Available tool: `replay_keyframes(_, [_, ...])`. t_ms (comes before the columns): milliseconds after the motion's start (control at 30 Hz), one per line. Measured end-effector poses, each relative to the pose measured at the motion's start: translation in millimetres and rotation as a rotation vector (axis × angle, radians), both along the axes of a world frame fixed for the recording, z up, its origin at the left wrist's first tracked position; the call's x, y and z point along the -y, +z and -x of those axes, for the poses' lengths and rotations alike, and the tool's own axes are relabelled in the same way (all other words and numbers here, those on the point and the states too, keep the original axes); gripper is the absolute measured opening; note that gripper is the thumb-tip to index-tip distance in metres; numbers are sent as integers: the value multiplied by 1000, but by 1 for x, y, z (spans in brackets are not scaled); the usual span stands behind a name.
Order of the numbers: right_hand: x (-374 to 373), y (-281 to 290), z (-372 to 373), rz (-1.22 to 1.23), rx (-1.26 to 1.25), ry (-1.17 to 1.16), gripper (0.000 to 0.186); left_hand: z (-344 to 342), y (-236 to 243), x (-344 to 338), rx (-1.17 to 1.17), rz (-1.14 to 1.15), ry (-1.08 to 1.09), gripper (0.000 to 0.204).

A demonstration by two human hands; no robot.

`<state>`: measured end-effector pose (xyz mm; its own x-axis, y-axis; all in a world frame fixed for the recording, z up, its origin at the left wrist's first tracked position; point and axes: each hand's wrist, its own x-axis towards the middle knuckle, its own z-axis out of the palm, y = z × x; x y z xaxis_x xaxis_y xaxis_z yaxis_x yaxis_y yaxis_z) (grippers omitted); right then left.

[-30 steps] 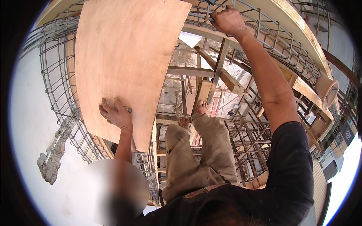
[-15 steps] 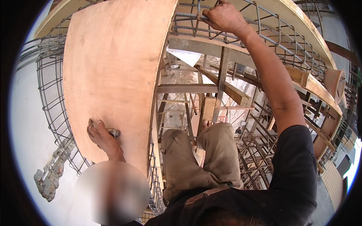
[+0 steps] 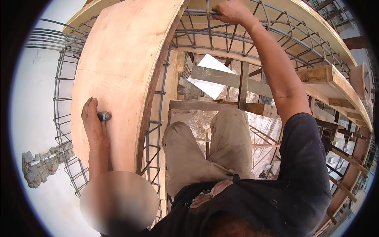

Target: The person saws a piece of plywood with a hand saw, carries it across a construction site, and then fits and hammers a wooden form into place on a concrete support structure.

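My left hand (image 3: 93, 124) rests on a pale plywood sheet (image 3: 118, 47), fingers loosely bent and apart from what I can see. Just right of it lies a hammer (image 3: 104, 116), its head showing and part of its handle hidden by my hand and wrist. Up at the top, my right hand (image 3: 231, 12) is closed on a bar of the steel rebar cage (image 3: 209, 29) beside the sheet's upper right edge. Another run of cage (image 3: 63, 98) passes along the sheet's left side. A blurred patch covers my lower left forearm.
My bent knees (image 3: 227, 132) are over an opening with timber and metal beams (image 3: 205, 104), a white sheet (image 3: 205, 87) and scaffolding below, where a small figure (image 3: 262, 173) shows. Wooden formwork (image 3: 331, 75) curves along the right; a white wall (image 3: 35, 110) with a broken section stands left.
The view has shifted over the frame, and my knees appear higher, hiding my bare feet. My left hand has turned side-on beside the hammer. My right hand stays on the rebar.
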<state>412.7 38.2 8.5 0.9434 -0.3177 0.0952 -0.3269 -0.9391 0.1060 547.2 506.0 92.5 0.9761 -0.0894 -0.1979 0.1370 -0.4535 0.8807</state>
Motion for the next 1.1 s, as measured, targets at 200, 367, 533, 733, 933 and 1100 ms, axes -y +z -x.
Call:
replay_keyframes(200, [-7,-4,-1,-29,-44,11,31,-22,-17,-20,55,-83,-66,50])
replay_keyframes(367, [-7,-5,4,-68,-22,62,32,-23,-22,-22,98,-268,-78,55])
replay_keyframes(533, [-6,-3,4,-118,-30,59,29,-14,-16,-18,90,-340,-49,57])
replay_keyframes(733, [-3,-9,4,-98,4,42,27,-25,-18,-12,197,-411,-63,58])
replay_keyframes(933, [-8,-2,4,-105,22,23,28,-24,-14,-5,264,-547,-82,59])
replay_keyframes(1100, [-9,-2,5,-124,12,40,29,-27,-13,-2,271,-516,-49,58])
